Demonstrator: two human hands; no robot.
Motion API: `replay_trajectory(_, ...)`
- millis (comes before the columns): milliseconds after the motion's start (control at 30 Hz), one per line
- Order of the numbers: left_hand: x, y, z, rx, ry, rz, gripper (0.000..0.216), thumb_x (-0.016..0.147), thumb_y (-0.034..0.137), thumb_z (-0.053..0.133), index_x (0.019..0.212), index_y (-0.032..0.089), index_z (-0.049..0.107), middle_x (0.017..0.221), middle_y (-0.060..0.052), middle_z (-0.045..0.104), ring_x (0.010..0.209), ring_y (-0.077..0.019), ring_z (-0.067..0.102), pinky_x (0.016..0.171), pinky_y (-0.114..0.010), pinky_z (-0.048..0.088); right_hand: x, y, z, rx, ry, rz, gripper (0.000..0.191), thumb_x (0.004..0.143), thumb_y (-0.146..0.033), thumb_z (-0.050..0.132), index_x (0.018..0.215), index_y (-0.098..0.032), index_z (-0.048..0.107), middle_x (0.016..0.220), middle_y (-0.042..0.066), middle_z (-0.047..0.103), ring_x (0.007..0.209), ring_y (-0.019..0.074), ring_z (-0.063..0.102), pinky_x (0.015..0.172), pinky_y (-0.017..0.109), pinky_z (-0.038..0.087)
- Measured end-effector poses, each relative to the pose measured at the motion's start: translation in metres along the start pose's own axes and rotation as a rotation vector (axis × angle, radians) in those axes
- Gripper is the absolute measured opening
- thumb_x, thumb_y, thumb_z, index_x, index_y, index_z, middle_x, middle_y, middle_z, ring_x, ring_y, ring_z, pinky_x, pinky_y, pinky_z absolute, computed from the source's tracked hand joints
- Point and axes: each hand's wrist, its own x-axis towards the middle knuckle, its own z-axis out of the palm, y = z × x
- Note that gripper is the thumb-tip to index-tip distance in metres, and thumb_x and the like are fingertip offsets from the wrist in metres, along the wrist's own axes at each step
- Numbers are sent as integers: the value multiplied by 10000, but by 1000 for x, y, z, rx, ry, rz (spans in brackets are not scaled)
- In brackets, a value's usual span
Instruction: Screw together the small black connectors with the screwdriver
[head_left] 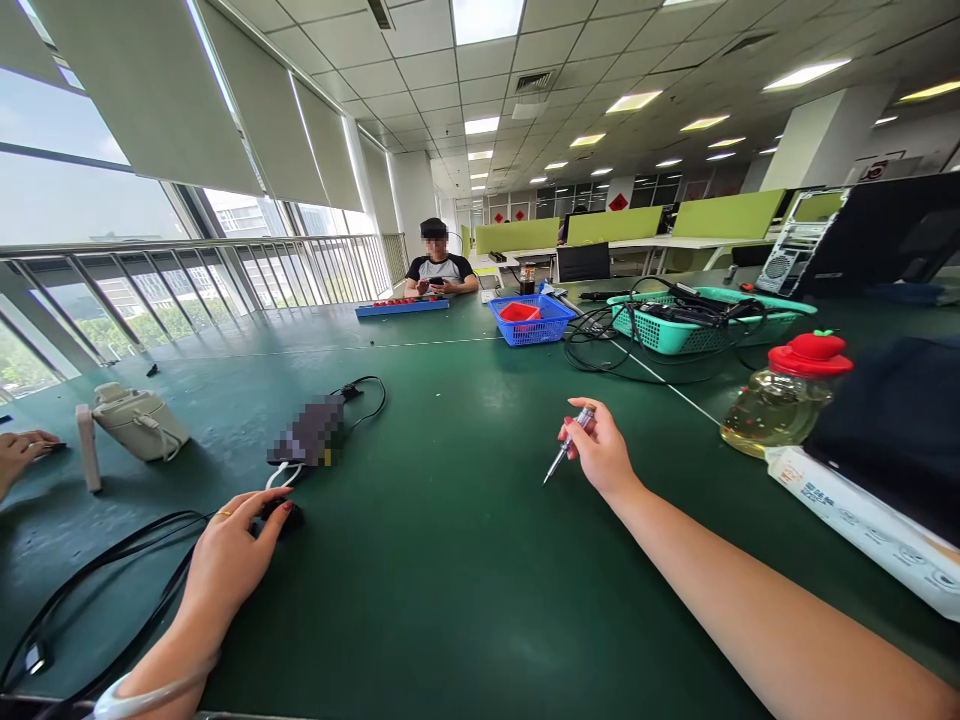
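My right hand [600, 450] is raised above the green tabletop [480, 600], its fingers closed around a slim screwdriver [556, 464]. The tool has a clear handle and a thin metal shaft slanting down to the left. At the lower left, my left hand [238, 540] curls over a small black object [289, 516], mostly hidden under the fingers. Just beyond it lies a dark blurred-out box [309, 430] with white leads at its near end and a black cable [375, 400] at its far end.
Another person's hand [26, 455] rests at the left edge near a cream pouch [146, 425]. Black cables [112, 565] loop nearby. To the right are a red-lidded jar [780, 405], a white box [862, 525], and blue [532, 325] and teal [660, 335] baskets. Someone sits opposite [442, 275].
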Motion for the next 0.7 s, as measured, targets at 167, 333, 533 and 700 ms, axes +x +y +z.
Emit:
replay_trajectory(167, 0, 2, 0, -48, 80, 3, 436, 888, 438, 370, 1112, 236, 685, 1137, -107, 647, 993, -279, 618, 784, -389, 522, 0, 0, 0, -3, 5, -9, 414, 797, -432, 605, 1135, -214, 504, 702, -18, 599, 541, 126, 527, 498, 273, 470)
replay_trajectory(333, 3, -1, 3, -134, 115, 23, 337, 839, 391, 412, 958, 205, 666, 1087, -112, 643, 1000, -271, 618, 863, -405, 529, 1, 1, 0, -3, 0, -16, 408, 800, -431, 604, 1134, -219, 503, 703, -23, 600, 524, 117, 515, 499, 269, 464)
replay_trajectory(533, 0, -1, 1, -112, 64, 38, 304, 824, 450, 478, 914, 234, 672, 1148, -88, 665, 918, -257, 650, 783, -381, 543, 1, 3, 0, 0, -6, -9, 395, 813, -415, 590, 1150, -228, 502, 715, -21, 600, 555, 124, 528, 519, 273, 474)
replay_trajectory(700, -3, 3, -3, -79, 73, 73, 354, 849, 392, 463, 1104, 252, 665, 1196, -95, 669, 851, -253, 668, 672, -355, 544, 1, 3, -1, -4, -7, -7, 398, 813, -419, 593, 1151, -229, 502, 713, -24, 597, 547, 123, 525, 520, 277, 472)
